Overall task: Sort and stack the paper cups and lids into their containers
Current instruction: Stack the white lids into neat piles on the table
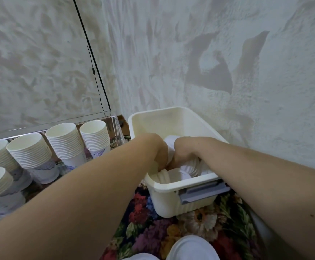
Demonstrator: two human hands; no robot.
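A cream plastic bin point(171, 117) stands against the wall and holds rows of white lids point(188, 167) set on edge. Both my hands reach down inside it. My left hand point(160, 156) has its fingers curled down among the lids at the near left. My right hand point(183, 154) is bent beside it, fingers tucked into the lids; the fingertips of both are hidden. To the left, a clear container point(113, 119) holds several stacks of white paper cups point(66, 141). More white lids point(192, 248) lie at the bottom edge.
A textured white wall rises close behind and to the right of the bin. A floral cloth point(153, 231) covers the surface. A thin black rod with a cable point(91, 53) leans up the wall above the clear container.
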